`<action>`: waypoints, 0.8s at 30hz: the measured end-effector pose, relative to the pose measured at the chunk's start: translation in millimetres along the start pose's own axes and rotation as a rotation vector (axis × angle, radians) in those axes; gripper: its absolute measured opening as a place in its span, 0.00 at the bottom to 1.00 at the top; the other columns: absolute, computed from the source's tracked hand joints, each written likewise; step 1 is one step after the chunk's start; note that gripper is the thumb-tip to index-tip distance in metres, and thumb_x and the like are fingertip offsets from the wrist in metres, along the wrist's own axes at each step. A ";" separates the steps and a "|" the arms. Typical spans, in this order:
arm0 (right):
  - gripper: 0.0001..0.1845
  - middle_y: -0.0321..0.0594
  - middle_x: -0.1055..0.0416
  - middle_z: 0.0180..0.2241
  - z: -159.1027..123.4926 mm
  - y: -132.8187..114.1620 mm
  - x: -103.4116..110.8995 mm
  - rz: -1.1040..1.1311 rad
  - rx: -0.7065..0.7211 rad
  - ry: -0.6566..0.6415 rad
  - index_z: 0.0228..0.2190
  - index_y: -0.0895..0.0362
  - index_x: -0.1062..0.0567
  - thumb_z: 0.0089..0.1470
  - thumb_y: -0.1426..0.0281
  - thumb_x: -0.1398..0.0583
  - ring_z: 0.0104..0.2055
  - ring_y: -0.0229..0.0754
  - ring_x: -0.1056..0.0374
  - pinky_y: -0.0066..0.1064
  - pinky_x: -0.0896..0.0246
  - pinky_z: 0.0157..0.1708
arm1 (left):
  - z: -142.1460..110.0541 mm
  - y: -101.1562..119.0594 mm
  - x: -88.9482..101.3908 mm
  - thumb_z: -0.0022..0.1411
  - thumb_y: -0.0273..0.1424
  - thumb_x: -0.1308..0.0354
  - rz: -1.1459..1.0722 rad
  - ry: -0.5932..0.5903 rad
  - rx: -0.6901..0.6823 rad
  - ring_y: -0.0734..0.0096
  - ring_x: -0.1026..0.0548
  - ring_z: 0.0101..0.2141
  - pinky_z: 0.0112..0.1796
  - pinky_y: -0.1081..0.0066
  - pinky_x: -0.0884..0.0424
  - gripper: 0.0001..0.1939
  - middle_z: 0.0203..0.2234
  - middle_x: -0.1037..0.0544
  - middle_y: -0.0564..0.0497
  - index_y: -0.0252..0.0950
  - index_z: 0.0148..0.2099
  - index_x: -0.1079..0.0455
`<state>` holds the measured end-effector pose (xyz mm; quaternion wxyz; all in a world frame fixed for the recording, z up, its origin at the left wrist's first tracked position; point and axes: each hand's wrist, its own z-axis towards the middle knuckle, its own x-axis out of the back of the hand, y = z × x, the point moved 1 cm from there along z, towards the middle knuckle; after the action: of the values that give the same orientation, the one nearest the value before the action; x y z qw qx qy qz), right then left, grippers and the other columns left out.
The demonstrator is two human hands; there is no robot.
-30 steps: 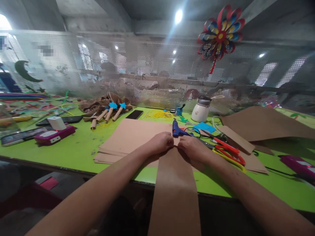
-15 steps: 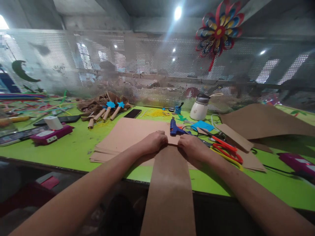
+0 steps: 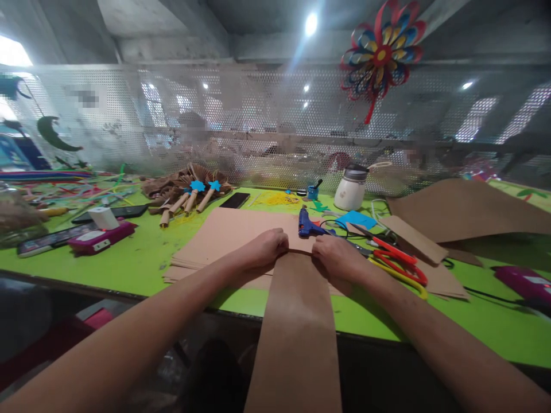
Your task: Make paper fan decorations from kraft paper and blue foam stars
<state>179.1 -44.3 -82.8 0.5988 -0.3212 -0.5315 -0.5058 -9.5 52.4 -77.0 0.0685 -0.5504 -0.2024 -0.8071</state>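
Brown paper strip [image 3: 301, 321] is pinched at its far end between left hand [image 3: 272, 245] and right hand [image 3: 338, 257], seemingly to keep it straight, trailing from their grip over the desk [image 3: 241, 301], glue gun [image 3: 305, 223] just beyond, presumably handy.

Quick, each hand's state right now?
Left hand: closed, holding the brown paper strip at its far edge.
Right hand: closed, holding that same edge, opposite corner.
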 end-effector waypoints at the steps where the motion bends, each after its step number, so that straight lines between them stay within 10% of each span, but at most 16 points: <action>1: 0.10 0.44 0.32 0.29 -0.4 0.5 -0.5 -0.013 -0.002 -0.001 0.26 0.60 0.28 0.55 0.73 0.47 0.32 0.41 0.38 0.30 0.54 0.29 | -0.8 -1.1 -0.7 0.56 0.24 0.51 -0.001 0.001 -0.009 0.73 0.34 0.29 0.30 0.74 0.39 0.07 0.28 0.31 0.51 0.34 0.31 0.31; 24: 0.11 0.45 0.31 0.27 -8.0 3.3 7.2 0.016 -0.075 -0.060 0.25 0.60 0.26 0.53 0.74 0.47 0.30 0.41 0.36 0.29 0.50 0.29 | -10.7 8.7 0.7 0.57 0.26 0.50 0.109 0.065 -0.100 0.70 0.34 0.31 0.32 0.72 0.38 0.07 0.28 0.33 0.48 0.34 0.31 0.30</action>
<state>184.2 -52.6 -77.3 0.5742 -0.3627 -0.5273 -0.5105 -16.1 40.3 -77.5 0.0912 -0.5369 -0.1295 -0.8287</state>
